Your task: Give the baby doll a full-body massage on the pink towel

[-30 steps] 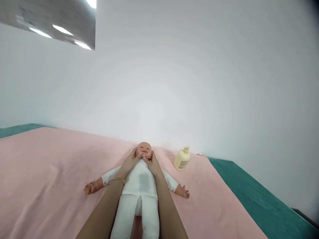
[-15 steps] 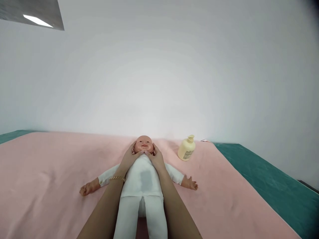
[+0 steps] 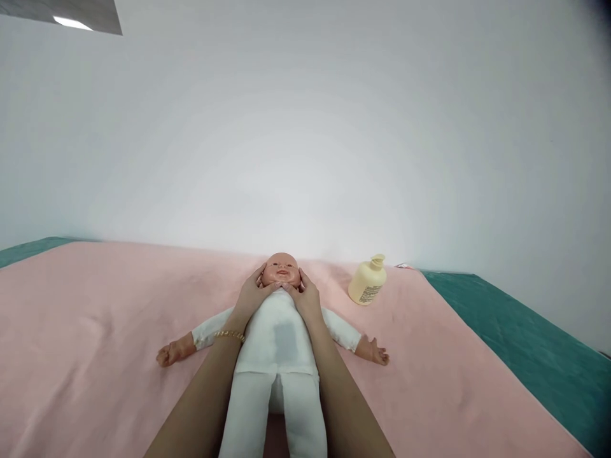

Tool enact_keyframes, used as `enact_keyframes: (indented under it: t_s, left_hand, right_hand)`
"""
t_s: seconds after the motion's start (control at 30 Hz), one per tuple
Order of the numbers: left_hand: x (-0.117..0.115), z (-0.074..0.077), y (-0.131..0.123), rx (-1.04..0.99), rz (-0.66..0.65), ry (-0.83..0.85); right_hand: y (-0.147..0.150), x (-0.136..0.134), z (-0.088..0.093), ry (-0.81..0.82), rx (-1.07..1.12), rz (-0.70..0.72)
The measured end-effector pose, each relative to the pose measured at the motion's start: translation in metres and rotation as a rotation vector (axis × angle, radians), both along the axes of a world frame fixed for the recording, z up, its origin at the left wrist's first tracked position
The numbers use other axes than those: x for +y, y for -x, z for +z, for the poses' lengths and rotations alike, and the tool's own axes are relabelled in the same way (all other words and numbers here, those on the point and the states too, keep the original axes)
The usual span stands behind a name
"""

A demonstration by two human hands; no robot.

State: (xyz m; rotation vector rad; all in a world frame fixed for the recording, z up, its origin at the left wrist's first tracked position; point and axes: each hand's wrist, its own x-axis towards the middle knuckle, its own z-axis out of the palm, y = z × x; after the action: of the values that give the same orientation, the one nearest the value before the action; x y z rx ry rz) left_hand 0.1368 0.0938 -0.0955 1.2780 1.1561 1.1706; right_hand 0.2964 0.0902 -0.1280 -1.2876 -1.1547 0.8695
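Note:
A baby doll with a white cloth body and a grey patch on its chest lies on its back, arms spread wide and its head toward the wall. My left hand cups one side of the doll's head, thumb under the chin and fingers along the cheek and ear. On the opposite side my right hand does the same, so the two thumbs nearly meet at the chin. Part of the fingers is hidden behind the head. A bracelet circles my left wrist.
A pale yellow pump bottle stands right of the doll's head. Beneath everything lies a pink sheet over a green surface that shows at both sides. A white wall rises behind.
The view has shifted a little, so the doll, bottle and sheet appear slightly higher and farther right. Both hands stay on the doll's head, with no clear change of hold.

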Motion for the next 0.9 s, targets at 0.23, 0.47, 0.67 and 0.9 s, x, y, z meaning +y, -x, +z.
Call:
enact_keyframes:
  t_s: [0.23, 0.47, 0.67, 0.9]
  left_hand:
    - [0.004, -0.005, 0.002, 0.049, -0.024, -0.015]
    - [0.007, -0.007, 0.009, 0.093, -0.091, -0.076]
    - [0.007, -0.008, 0.013, 0.097, -0.144, -0.075]
    - [0.011, -0.012, 0.018, 0.171, -0.183, -0.100]
  right_hand:
    - [-0.001, -0.006, 0.008, -0.014, -0.037, 0.015]
    - [-0.006, -0.008, 0.011, -0.070, -0.040, 0.070]
    - [-0.012, -0.012, 0.017, -0.068, -0.067, 0.135]
    - [-0.015, -0.014, 0.021, -0.044, -0.039, 0.183]
